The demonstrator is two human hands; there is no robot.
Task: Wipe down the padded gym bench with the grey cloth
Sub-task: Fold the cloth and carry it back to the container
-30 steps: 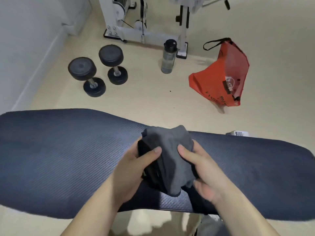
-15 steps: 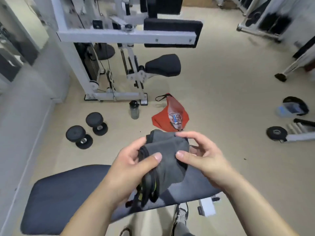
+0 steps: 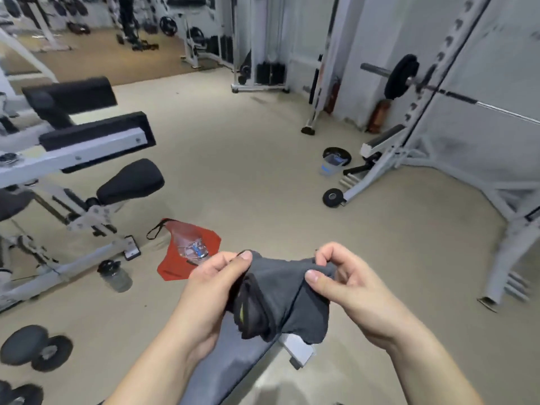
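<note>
The grey cloth [image 3: 280,299] hangs bunched between both hands, held up in the air above the bench's end. My left hand [image 3: 209,290] pinches its left top edge between thumb and fingers. My right hand [image 3: 347,285] pinches the right top edge, so the cloth is stretched a little between them. Only a narrow strip of the dark blue padded bench [image 3: 225,372] shows at the bottom, below and between my forearms, with its grey metal end bracket [image 3: 296,349] beside it.
A red bag [image 3: 175,270] and a dark-lidded bottle [image 3: 115,277] lie on the beige floor to the left. Dumbbells [image 3: 35,347] sit at the lower left. A white machine with black pads [image 3: 87,147] stands left, a white rack with a barbell [image 3: 409,80] right.
The view has swung up and right, so the bench has dropped almost out of sight. My hands have risen with the cloth and moved apart, pulling its top edge wider.
</note>
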